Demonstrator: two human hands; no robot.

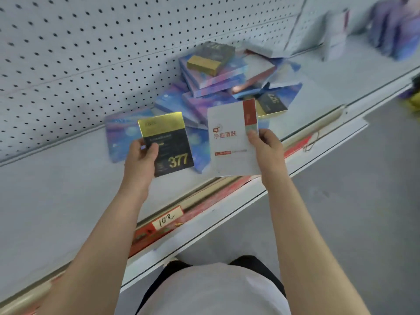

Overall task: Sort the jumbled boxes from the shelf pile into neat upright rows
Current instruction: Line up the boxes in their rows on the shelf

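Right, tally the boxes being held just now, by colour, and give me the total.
Black-and-gold box, in the left hand: 1
White-and-red box, in the right hand: 1
Total: 2

A shop: pegboard-backed shelf (pixel 68 178) with handwritten price tag (pixel 167 218).

From here I can't read the small print on the black box (pixel 167 144); my left thumb (pixel 151 149) covers part of it. Behind it, the pile (pixel 218 73) hides its lower boxes. Far right of the pile, the upright boxes (pixel 393 30) are smeared with blur and cut off by the frame edge.
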